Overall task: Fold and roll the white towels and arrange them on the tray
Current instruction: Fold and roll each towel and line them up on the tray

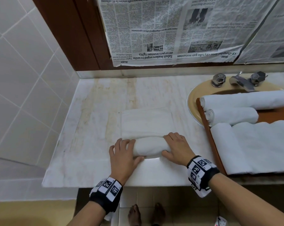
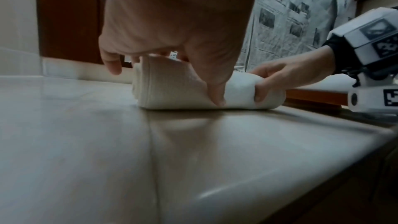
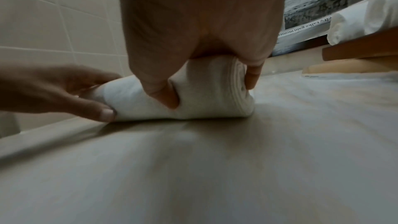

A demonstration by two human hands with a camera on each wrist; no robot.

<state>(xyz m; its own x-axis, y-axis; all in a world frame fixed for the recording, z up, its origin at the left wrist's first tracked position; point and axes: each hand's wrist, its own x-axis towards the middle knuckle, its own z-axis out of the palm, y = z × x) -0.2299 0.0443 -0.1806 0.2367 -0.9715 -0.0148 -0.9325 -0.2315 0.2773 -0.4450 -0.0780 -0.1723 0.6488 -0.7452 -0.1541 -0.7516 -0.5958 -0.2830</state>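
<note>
- On the near half of the marble counter (image 1: 92,124), a folded white towel (image 1: 147,123) lies flat with its near end wound into a roll (image 1: 147,146); the counter looks smooth and glossy, so the flat part could slide away instead of feeding into the roll.
- To the right, the wooden tray (image 1: 208,131) sits over the sink basin (image 1: 192,101) with two rolled towels (image 1: 245,99) at its far end and a larger loose towel (image 1: 260,144) draped over its near end. That loose towel takes up much of the tray, so a finished roll may find little room until it is dealt with.
- At the roll's left end, the left hand (image 1: 123,154) curls over it, fingers on top and thumb tucked low against the near side, as the left wrist view shows. Uneven pressure here against the other end would probably wind the roll into a cone.
- At the right end, the right hand (image 1: 174,148) grips likewise, thumb (image 3: 165,96) pressed into the near face and a fingertip against the spiral end. A dent under that thumb suggests a soft wind, which may spring loose on release.
- Smallest of all, the layered edges at the roll's right end (image 3: 239,83) look fairly even; pushing one hand ahead could telescope them outward.
</note>
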